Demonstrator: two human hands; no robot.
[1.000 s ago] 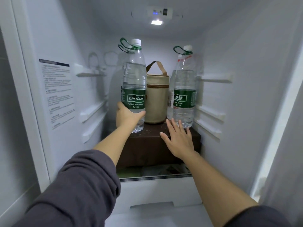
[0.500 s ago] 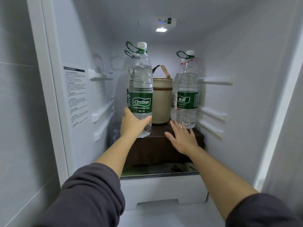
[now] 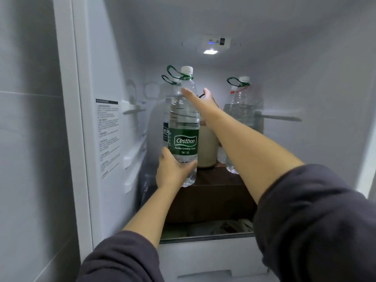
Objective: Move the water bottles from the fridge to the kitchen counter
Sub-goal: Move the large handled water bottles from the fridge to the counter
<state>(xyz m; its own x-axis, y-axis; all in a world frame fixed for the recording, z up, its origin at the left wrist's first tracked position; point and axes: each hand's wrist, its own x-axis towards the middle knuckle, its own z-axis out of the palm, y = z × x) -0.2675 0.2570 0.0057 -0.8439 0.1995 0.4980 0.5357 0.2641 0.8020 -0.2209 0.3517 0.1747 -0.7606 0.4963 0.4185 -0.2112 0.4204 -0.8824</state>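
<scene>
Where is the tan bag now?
Head view, fridge centre: the tan bag stands on the brown box, right of the bottle the left hand grips, behind the right forearm.

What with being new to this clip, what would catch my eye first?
The tall Cestbon bottle at the centre of the fridge, which the left hand holds near its base. The open right hand reaches across its upper part, and a second bottle stands back right.

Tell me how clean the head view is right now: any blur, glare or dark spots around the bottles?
Head view: the ceiling light is a small blown-out patch; the front bottle has a sharp, readable label. Head view again: the right hand and the far bottle look soft, the brown box sits in shadow, and the left wall leans from the wide lens.
</scene>
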